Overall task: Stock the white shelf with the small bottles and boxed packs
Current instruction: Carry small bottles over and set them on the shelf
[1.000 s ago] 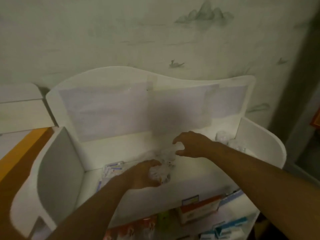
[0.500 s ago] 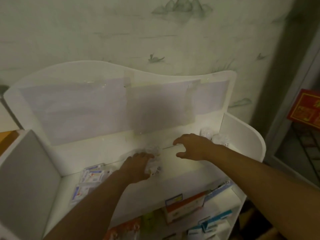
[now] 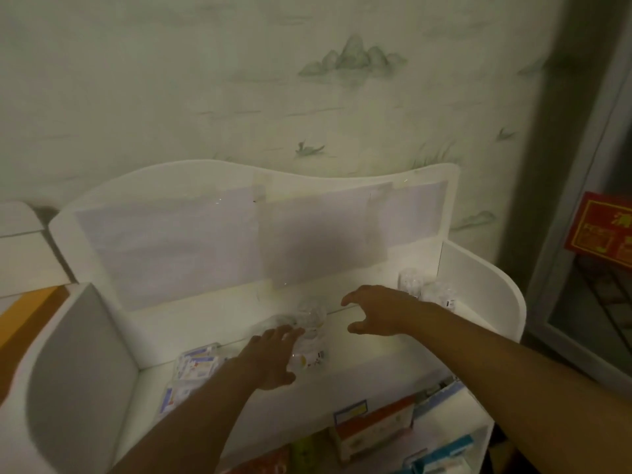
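Observation:
The white shelf (image 3: 376,347) has a top tier with a wavy back panel. A cluster of small clear bottles (image 3: 306,336) sits mid-tier. My left hand (image 3: 270,357) lies over the cluster's left side with fingers stretched out, touching it. To the right, my right hand (image 3: 376,314) hovers with thumb and fingers spread in a loose claw, holding nothing. More small clear bottles (image 3: 427,289) stand in the tier's right corner behind that hand. Flat blue-and-white boxed packs (image 3: 193,367) lie at the tier's left.
A lower tier holds an orange-and-white box (image 3: 376,429), blue boxes (image 3: 441,456) and red and green packs. White side panels (image 3: 478,292) close the top tier at both ends. A red sign (image 3: 602,230) hangs on a glass door at right. A wallpapered wall stands behind.
My left hand has opened from a curled hold on the bottle cluster to flat fingers over it. My right hand has spread its fingers a little. The camera has tilted.

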`<state>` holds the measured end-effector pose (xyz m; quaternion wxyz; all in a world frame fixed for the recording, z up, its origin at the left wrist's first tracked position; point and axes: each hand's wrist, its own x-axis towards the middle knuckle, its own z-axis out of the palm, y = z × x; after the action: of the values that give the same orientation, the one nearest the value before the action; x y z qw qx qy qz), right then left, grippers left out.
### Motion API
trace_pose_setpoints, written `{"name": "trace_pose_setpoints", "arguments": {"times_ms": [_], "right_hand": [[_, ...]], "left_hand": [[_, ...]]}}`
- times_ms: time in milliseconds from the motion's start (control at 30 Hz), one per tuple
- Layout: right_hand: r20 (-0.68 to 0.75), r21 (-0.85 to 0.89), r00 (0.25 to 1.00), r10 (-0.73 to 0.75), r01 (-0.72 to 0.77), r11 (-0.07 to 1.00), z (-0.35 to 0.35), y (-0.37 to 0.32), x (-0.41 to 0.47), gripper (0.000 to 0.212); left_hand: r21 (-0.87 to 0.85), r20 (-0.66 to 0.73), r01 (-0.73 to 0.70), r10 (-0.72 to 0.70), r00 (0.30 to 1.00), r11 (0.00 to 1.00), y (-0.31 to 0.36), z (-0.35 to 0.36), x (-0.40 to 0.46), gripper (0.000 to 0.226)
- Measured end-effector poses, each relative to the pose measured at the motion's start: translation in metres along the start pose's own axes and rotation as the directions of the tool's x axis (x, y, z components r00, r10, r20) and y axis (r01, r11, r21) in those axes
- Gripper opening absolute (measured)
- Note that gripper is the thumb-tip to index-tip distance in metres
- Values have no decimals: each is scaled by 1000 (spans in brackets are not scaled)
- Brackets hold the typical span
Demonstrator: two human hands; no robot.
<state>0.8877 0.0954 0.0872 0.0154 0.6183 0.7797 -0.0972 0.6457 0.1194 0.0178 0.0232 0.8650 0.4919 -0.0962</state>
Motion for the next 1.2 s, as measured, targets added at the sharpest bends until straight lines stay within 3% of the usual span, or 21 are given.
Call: {"name": "trace_pose_setpoints", "arguments": {"times_ms": [267, 467, 667, 900, 1033, 1200], "right_hand": [[-3, 62, 1000, -17, 17, 998, -7, -13, -1, 62], [-117, 56, 989, -91, 98, 994, -34, -74, 23, 59], [-216, 64, 959, -182, 200, 978, -59, -190, 37, 57], [-272, 55, 899, -342, 369, 928, -64, -376, 34, 58], [-234, 19, 880, -413, 429, 903, -58, -483, 37, 59], [-180, -20, 866, -467, 471, 882, -34, -570, 38, 58]], "left_hand": [[79, -47, 32, -28, 998, 996, -13, -36, -40, 75], [164, -134, 157, -136, 982, 974, -68, -86, -113, 70], [142, -256, 297, -255, 932, 944, -152, -113, -209, 68], [95, -375, 374, -315, 872, 923, -264, -90, -351, 53], [62, -349, 464, -416, 839, 884, -329, -58, -434, 50], [-35, -259, 566, -554, 791, 824, -386, -12, -513, 51]]}}
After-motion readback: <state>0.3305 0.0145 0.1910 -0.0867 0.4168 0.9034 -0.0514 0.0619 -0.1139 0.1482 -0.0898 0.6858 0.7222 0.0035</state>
